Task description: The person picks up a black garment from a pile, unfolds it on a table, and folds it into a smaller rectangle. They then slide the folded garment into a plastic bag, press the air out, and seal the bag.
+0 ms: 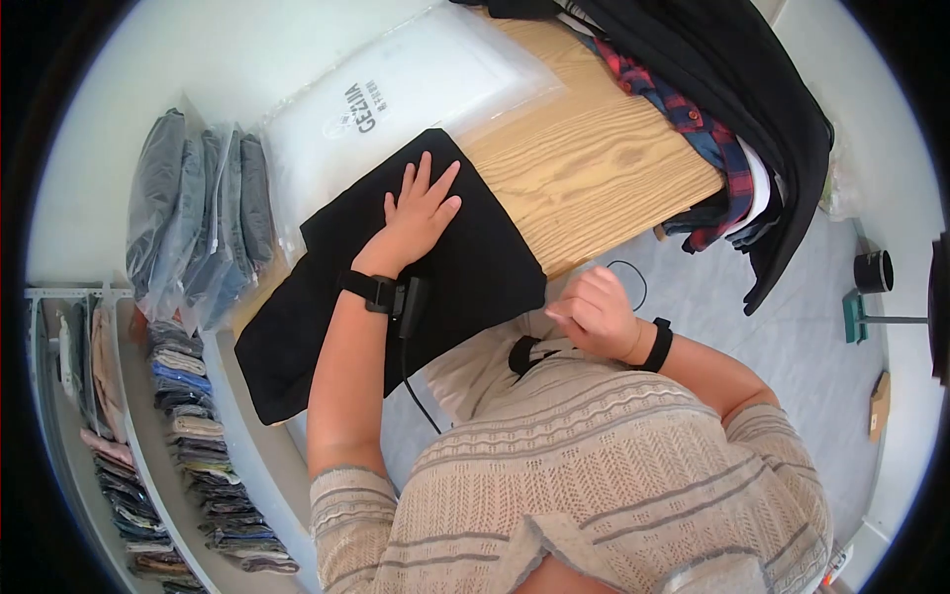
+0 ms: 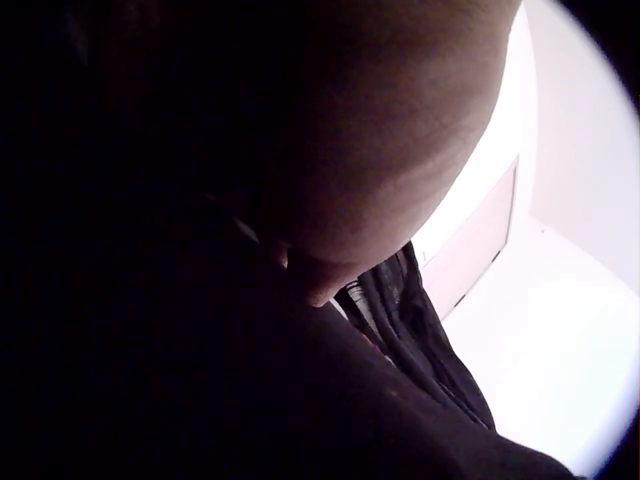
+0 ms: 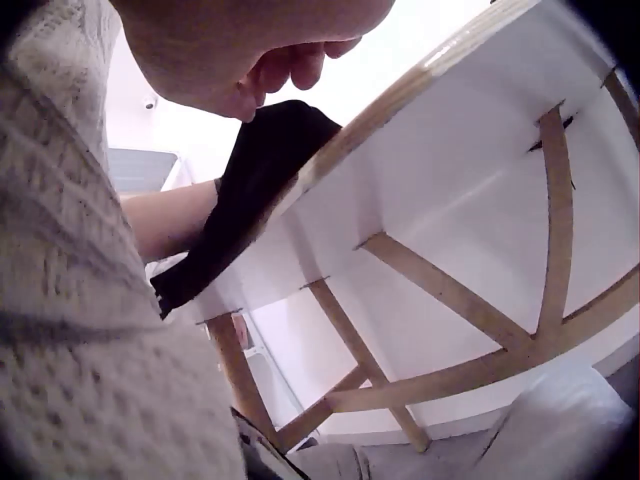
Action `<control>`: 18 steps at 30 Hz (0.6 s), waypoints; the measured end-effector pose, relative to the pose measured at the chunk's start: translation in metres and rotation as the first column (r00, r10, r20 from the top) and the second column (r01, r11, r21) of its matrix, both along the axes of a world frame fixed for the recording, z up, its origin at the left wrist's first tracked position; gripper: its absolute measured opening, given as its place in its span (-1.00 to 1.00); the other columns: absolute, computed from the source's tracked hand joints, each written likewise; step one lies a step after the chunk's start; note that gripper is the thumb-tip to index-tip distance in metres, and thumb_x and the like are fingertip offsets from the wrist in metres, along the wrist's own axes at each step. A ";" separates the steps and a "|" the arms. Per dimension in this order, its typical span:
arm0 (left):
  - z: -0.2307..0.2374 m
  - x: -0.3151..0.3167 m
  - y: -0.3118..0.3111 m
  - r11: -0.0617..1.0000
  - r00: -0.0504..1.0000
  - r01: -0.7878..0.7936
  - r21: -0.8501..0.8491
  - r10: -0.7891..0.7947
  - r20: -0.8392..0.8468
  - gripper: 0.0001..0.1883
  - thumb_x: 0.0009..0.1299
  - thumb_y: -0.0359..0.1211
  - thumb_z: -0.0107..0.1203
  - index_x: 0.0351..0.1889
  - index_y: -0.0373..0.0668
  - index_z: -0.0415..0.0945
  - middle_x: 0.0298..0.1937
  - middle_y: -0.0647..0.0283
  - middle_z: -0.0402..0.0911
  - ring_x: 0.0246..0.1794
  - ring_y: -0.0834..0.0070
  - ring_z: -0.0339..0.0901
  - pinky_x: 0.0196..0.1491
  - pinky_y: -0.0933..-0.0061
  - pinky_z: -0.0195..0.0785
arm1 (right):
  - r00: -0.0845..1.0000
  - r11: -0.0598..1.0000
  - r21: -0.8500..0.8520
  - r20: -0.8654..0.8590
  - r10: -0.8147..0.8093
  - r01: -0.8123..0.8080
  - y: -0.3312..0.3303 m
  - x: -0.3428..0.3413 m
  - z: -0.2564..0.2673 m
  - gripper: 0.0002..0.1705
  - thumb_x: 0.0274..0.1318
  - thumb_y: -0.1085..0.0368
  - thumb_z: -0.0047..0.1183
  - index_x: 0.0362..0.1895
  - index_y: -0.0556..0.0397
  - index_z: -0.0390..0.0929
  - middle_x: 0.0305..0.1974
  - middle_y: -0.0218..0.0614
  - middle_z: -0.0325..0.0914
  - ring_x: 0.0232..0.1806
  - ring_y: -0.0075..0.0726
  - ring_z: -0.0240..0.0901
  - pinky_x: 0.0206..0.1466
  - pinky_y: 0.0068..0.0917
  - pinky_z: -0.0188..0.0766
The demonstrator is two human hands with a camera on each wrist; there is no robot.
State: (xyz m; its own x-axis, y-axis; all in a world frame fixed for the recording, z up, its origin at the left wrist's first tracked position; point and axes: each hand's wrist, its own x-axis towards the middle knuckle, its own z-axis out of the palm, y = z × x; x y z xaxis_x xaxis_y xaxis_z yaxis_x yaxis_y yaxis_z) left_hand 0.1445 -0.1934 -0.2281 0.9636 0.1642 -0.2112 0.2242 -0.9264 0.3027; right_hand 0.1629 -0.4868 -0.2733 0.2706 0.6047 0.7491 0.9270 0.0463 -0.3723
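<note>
Black garment flat under my left hand
It's on the wooden table, left fingers spread over it; my right hand hangs loosely curled just beside one corner.

Garment on table, near left; bags behind it; packs left; clothes far right; shelves near left.

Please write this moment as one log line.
left hand: spread on black garment | right hand: curled near garment's corner | printed bag: on table
</note>
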 end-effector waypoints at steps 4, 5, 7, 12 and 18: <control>-0.002 -0.001 0.001 1.000 1.000 0.000 -0.001 0.000 0.015 -0.45 0.52 0.00 -0.27 0.47 0.33 0.00 0.57 0.17 -0.30 0.57 0.13 -0.38 0.41 -0.28 -0.41 | 0.999 1.000 0.008 -0.047 0.009 -0.009 0.012 0.004 0.020 -0.61 -0.26 0.39 0.30 -0.23 0.07 0.49 -0.36 -0.31 0.43 -0.34 -0.13 0.37 -0.21 -0.29 0.29; -0.002 -0.001 0.001 1.000 1.000 -0.001 -0.003 0.001 0.017 -0.45 0.52 0.00 -0.27 0.47 0.33 0.00 0.57 0.17 -0.30 0.57 0.13 -0.38 0.41 -0.28 -0.41 | 0.999 1.000 0.006 -0.045 0.011 -0.010 0.017 0.002 0.018 -0.61 -0.26 0.39 0.30 -0.23 0.07 0.49 -0.36 -0.31 0.43 -0.34 -0.13 0.37 -0.21 -0.29 0.29; 0.000 -0.001 0.000 1.000 1.000 -0.008 -0.007 0.008 0.001 -0.45 0.52 0.00 -0.25 0.47 0.33 0.01 0.57 0.17 -0.29 0.57 0.13 -0.38 0.41 -0.29 -0.41 | 0.967 0.995 -0.039 -0.235 -0.093 0.087 0.025 -0.001 0.011 -0.50 -0.26 0.38 0.26 -0.09 0.09 0.45 -0.28 -0.25 0.44 -0.26 -0.08 0.37 -0.10 -0.27 0.29; -0.002 -0.002 0.001 1.000 1.000 -0.001 -0.001 0.001 0.013 -0.45 0.52 -0.02 -0.24 0.47 0.33 0.01 0.57 0.17 -0.29 0.57 0.13 -0.38 0.40 -0.30 -0.41 | 0.914 0.966 -0.217 -0.347 -0.213 0.143 0.035 -0.006 0.017 -0.48 -0.22 0.40 0.12 -0.02 0.11 0.43 -0.31 -0.23 0.49 -0.24 -0.05 0.39 -0.06 -0.22 0.27; -0.001 0.001 0.002 1.000 1.000 0.000 0.014 0.000 0.001 -0.44 0.51 -0.02 -0.23 0.47 0.33 -0.01 0.57 0.17 -0.30 0.57 0.12 -0.37 0.41 -0.29 -0.40 | 0.922 0.964 -0.196 -0.310 -0.233 0.177 0.042 -0.011 0.026 -0.38 -0.21 0.39 0.04 0.11 0.09 0.41 -0.47 -0.16 0.48 -0.38 -0.05 0.44 -0.22 -0.19 0.34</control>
